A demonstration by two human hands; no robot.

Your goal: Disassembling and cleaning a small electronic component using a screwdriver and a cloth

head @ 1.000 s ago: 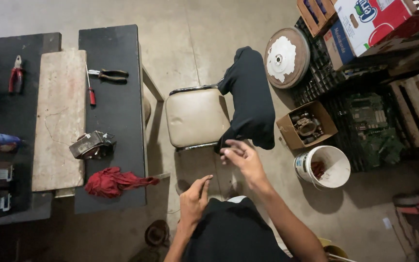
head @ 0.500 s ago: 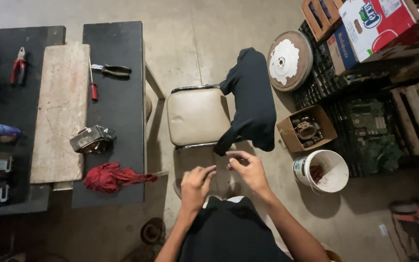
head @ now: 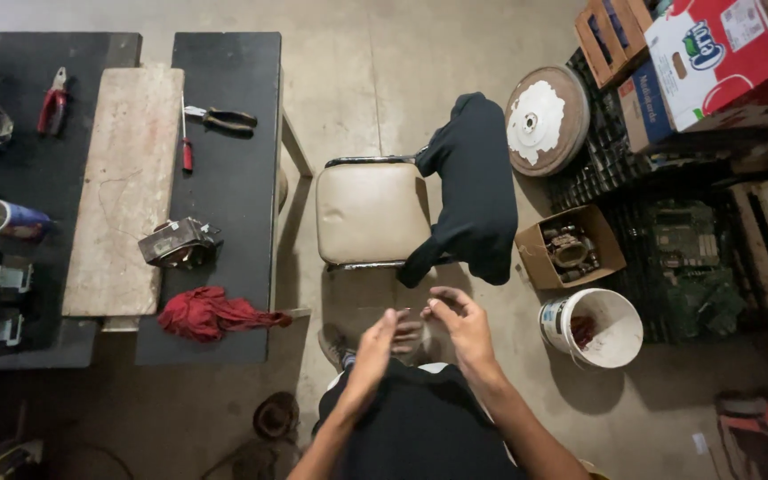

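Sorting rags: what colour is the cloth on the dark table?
Red; the cloth lies crumpled at the table's near end, head view.

The person wears a plain black top, seen from above as a dark rounded mass at the bottom of the view. Both forearms are bare, with no sleeves reaching the wrists. The left hand (head: 373, 348) and right hand (head: 460, 325) are bare too: no gloves, rings, watch or bands show.
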